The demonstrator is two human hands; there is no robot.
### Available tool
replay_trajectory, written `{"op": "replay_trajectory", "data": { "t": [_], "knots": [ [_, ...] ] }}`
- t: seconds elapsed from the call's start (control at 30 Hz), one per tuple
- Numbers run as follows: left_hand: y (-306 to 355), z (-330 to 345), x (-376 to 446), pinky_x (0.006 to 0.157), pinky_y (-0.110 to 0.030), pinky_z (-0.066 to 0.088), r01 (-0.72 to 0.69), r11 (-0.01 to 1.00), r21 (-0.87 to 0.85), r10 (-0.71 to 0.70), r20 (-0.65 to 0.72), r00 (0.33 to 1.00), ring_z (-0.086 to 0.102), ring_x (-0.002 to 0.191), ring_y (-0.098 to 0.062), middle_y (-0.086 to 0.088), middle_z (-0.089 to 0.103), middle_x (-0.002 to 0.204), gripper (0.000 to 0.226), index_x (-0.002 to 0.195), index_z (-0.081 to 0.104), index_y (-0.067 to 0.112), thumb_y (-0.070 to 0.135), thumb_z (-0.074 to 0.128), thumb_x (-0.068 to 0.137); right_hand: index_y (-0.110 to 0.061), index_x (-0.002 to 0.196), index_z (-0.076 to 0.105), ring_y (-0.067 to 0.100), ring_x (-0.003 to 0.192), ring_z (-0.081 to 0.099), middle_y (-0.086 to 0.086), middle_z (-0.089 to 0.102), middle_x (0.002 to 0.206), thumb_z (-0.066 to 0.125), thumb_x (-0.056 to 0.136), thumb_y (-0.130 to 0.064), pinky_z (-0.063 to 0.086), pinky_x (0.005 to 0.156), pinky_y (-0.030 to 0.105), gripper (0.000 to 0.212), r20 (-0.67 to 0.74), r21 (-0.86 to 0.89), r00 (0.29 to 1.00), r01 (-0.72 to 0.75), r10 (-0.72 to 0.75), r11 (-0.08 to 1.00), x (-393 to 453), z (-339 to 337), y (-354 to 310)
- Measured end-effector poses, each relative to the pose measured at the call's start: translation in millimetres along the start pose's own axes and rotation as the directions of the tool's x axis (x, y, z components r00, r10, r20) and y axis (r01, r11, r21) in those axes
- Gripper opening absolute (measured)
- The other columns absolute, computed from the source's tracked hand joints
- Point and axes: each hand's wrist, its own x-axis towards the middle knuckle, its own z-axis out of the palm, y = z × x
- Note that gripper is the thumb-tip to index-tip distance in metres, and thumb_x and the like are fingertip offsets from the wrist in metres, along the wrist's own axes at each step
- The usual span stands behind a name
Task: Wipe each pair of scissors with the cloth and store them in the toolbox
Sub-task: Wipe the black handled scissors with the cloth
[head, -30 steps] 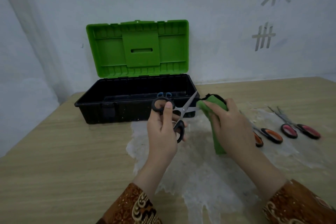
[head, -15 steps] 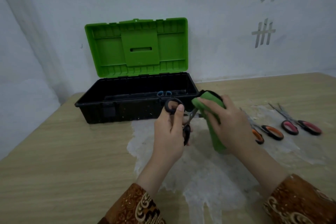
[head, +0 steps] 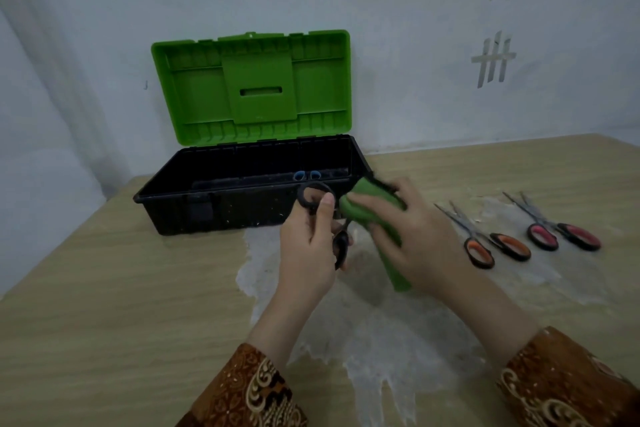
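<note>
My left hand (head: 308,253) holds the black-handled scissors (head: 341,246) by their handles, just in front of the toolbox. Their blades are hidden inside the green cloth (head: 372,215), which my right hand (head: 412,236) grips around them. The black toolbox (head: 221,208) stands open with its green lid (head: 252,87) upright against the wall. A blue-handled pair (head: 306,175) lies inside it. On the table to the right lie an orange-handled pair (head: 491,243) and a pink-handled pair (head: 561,230).
A wooden table (head: 104,288) carries a white patchy stain (head: 381,322) under my hands. The wall (head: 415,45) is close behind the toolbox, with tape marks at the upper right. The table's left edge runs diagonally at the far left.
My right hand with the cloth has slid along the blades toward the handles, covering the blades fully. My left hand has turned the scissors so the handles stand more upright.
</note>
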Motion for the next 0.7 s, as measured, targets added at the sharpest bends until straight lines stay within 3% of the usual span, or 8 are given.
{"op": "replay_trajectory", "data": {
  "t": [0.07, 0.13, 0.3, 0.43, 0.57, 0.7],
  "knots": [
    [2, -4, -1, 0.04, -0.042, 0.045, -0.126, 0.979, 0.161, 0.11, 0.103, 0.989, 0.055, 0.044, -0.024, -0.01, 0.06, 0.059, 0.016, 0.089, 0.052, 0.028, 0.035, 0.041, 0.099, -0.028, 0.132, 0.05, 0.025, 0.058, 0.052, 0.012, 0.05, 0.108, 0.061, 0.088, -0.016, 0.045, 0.044, 0.029, 0.047, 0.095, -0.068, 0.995, -0.017, 0.024, 0.998, -1, 11, -5],
    [7, -8, 0, 0.039, -0.039, 0.042, -0.206, 0.953, 0.223, 0.159, 0.212, 0.964, 0.051, 0.039, -0.018, -0.007, 0.059, 0.055, 0.015, 0.091, 0.05, 0.032, 0.04, 0.039, 0.097, -0.028, 0.128, 0.05, 0.027, 0.051, 0.049, 0.013, 0.049, 0.099, 0.064, 0.087, -0.016, 0.041, 0.038, 0.03, 0.045, 0.102, -0.133, 0.993, -0.053, 0.067, 0.99, 1, 14, 0],
    [14, -7, 0, 0.04, -0.04, 0.042, -0.193, 0.96, 0.205, 0.125, 0.303, 0.945, 0.051, 0.041, -0.023, -0.01, 0.06, 0.058, 0.013, 0.091, 0.049, 0.031, 0.036, 0.04, 0.098, -0.024, 0.115, 0.055, 0.019, 0.048, 0.032, 0.012, 0.047, 0.092, 0.068, 0.085, -0.02, 0.024, 0.037, 0.022, 0.033, 0.082, -0.248, 0.988, -0.104, 0.128, 0.963, 0, 9, 15],
    [11, -10, 3, 0.039, -0.027, 0.041, -0.115, 0.982, 0.152, 0.073, 0.259, 0.963, 0.053, 0.04, -0.014, -0.021, 0.06, 0.062, 0.017, 0.089, 0.052, 0.021, 0.031, 0.042, 0.1, -0.021, 0.112, 0.057, 0.018, 0.045, 0.027, 0.013, 0.047, 0.089, 0.07, 0.083, -0.016, 0.009, 0.041, 0.018, 0.032, 0.082, -0.279, 0.98, -0.151, 0.181, 0.948, 2, 13, 16],
    [4, -8, 5, 0.038, -0.029, 0.044, 0.001, 1.0, -0.017, 0.001, 0.146, 0.989, 0.06, 0.05, -0.03, -0.008, 0.059, 0.063, 0.021, 0.09, 0.054, 0.017, 0.032, 0.044, 0.1, -0.018, 0.122, 0.054, 0.024, 0.055, 0.04, 0.014, 0.044, 0.103, 0.053, 0.094, -0.019, 0.032, 0.047, 0.026, 0.028, -0.031, -0.188, 0.916, -0.397, 0.399, 0.898, 0, 3, 34],
    [3, -4, 6, 0.036, -0.029, 0.044, 0.055, 0.987, -0.15, -0.061, -0.031, 0.998, 0.056, 0.044, -0.024, -0.034, 0.053, 0.07, 0.019, 0.09, 0.049, 0.012, 0.024, 0.04, 0.102, -0.026, 0.135, 0.05, 0.02, 0.071, 0.044, 0.01, 0.046, 0.112, 0.046, 0.098, -0.025, 0.036, 0.061, 0.027, 0.037, -0.085, -0.023, 0.894, -0.444, 0.44, 0.896, -1, -4, 27]
  ]
}}
